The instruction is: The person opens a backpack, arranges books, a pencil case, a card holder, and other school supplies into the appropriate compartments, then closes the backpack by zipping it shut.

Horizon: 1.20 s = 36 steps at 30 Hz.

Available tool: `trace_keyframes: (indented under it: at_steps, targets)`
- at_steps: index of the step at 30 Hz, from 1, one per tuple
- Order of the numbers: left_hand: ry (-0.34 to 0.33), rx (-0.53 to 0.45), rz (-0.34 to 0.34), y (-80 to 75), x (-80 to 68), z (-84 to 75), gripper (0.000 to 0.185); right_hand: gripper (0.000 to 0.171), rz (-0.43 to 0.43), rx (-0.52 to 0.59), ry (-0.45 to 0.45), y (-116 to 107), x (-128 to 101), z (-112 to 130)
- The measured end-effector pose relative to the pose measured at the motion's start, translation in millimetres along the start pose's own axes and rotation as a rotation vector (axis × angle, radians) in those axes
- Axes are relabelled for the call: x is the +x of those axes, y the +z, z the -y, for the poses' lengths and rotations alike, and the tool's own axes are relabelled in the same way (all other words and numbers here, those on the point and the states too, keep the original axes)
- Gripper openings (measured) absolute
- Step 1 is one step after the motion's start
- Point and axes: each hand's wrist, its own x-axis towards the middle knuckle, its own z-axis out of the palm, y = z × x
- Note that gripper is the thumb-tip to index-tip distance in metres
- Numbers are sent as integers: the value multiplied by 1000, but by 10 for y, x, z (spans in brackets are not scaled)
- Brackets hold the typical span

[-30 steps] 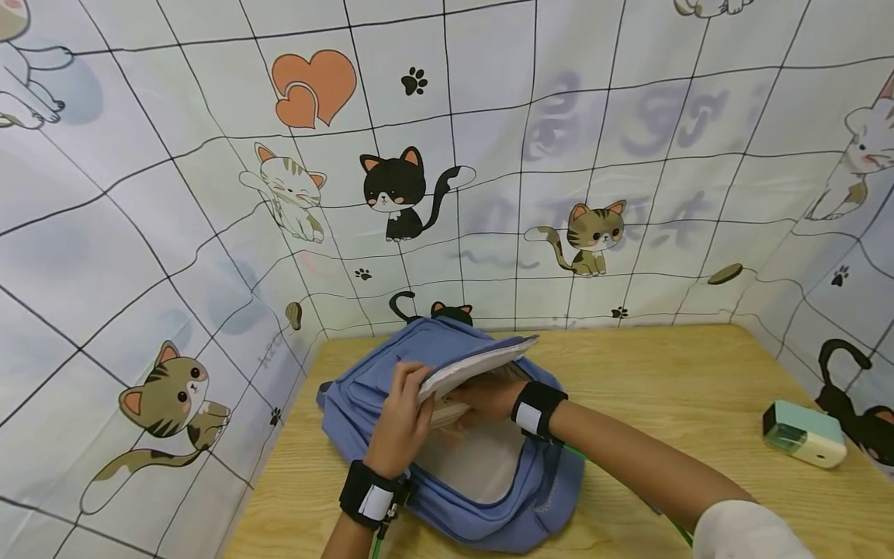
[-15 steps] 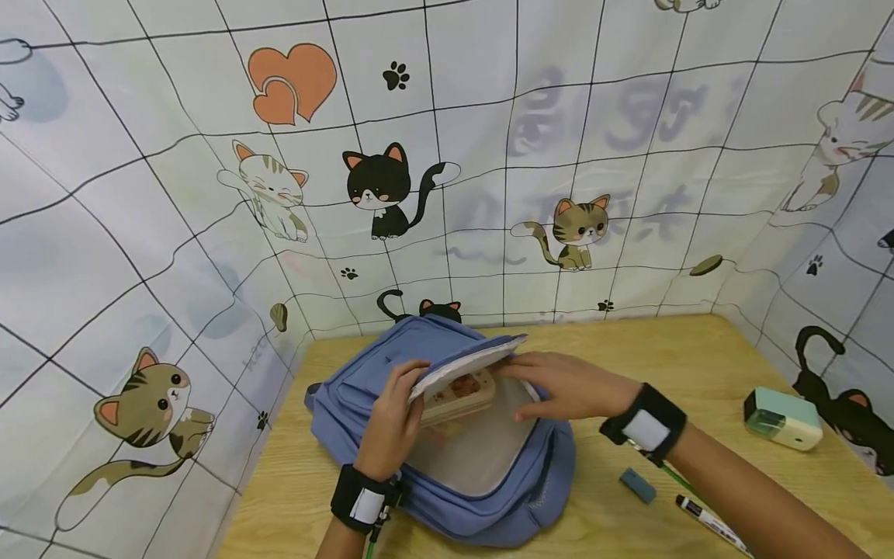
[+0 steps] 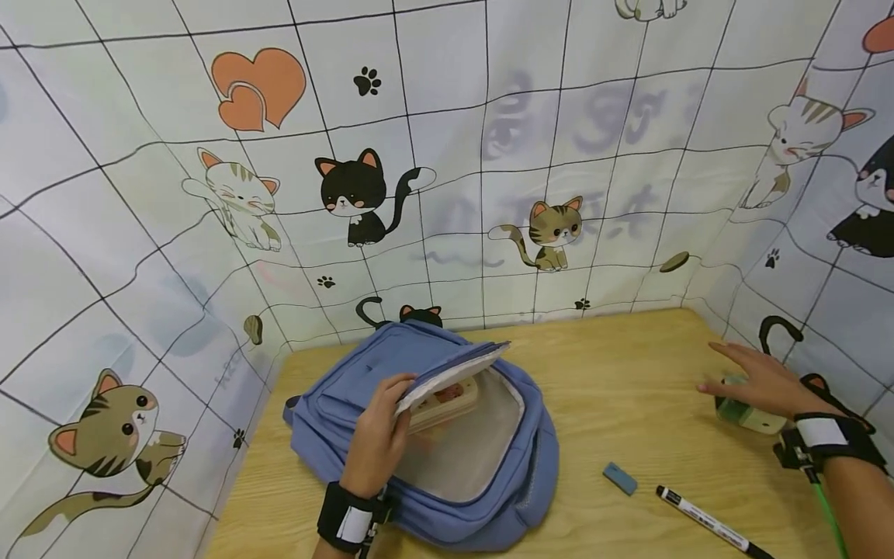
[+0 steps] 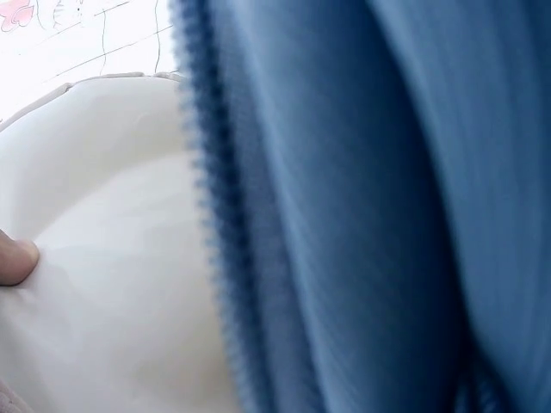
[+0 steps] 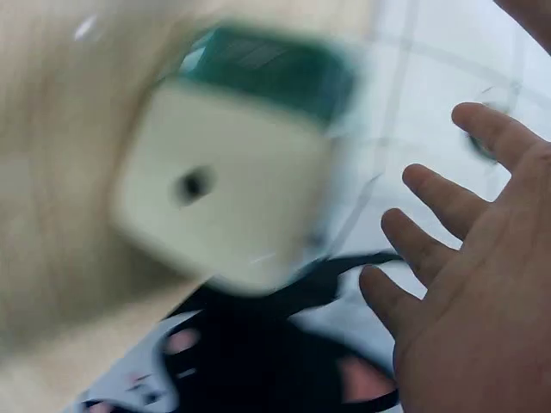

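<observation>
A blue backpack [image 3: 539,454] lies on the table with its main compartment unzipped. My left hand [image 3: 377,442] grips the edge of its raised flap [image 3: 457,369], and the thumb [image 4: 15,260] presses on the pale lining in the left wrist view. Under that flap, a beige box [image 3: 454,400] with a picture on its lid sits partly hidden inside the bag. On the right, my right hand [image 3: 764,382] reaches over a green and cream pencil sharpener [image 3: 761,421], fingers spread. The right wrist view has the sharpener's round hole facing the camera, apart from the fingers.
A small blue eraser-like block [image 3: 620,478] and a capped marker [image 3: 708,519] lie on the wooden table [image 3: 601,373] between the backpack and the sharpener. A cat-patterned sheet [image 3: 447,155] stands behind and along both sides.
My right hand has come out of the backpack, leaving the beige box inside, and moved right to the pencil sharpener. My left hand keeps the flap raised. The head view has turned right.
</observation>
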Motion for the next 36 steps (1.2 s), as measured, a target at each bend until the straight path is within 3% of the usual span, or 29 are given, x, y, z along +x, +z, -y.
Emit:
trace_keyframes:
  at_steps: [3, 7, 16, 21, 23, 26, 32, 36]
  targets:
    - [8, -4, 11, -8, -7, 16, 53, 101, 35, -6, 40, 154, -69, -329]
    - [14, 4, 14, -8, -26, 26, 53, 103, 56, 15, 55, 339, -108, -514]
    - [28, 1, 36, -10, -36, 2, 45, 81, -54, -70, 88, 472, -101, -521]
    - [46, -6, 18, 1, -15, 33, 33, 75, -128, -33, 34, 515, 12, -369]
    - [39, -7, 16, -6, -12, 38, 35, 71, -151, -5, -27, 520, 91, -185]
    - [23, -1, 4, -11, -7, 40, 44, 64, -162, 59, -126, 493, 236, 282]
    - [-34, -15, -32, -25, 33, 40, 50, 55, -142, 125, -398, 379, 483, 1728]
    - [-42, -36, -41, -26, 83, 54, 50, 55, -80, 163, -651, 490, 529, 2639]
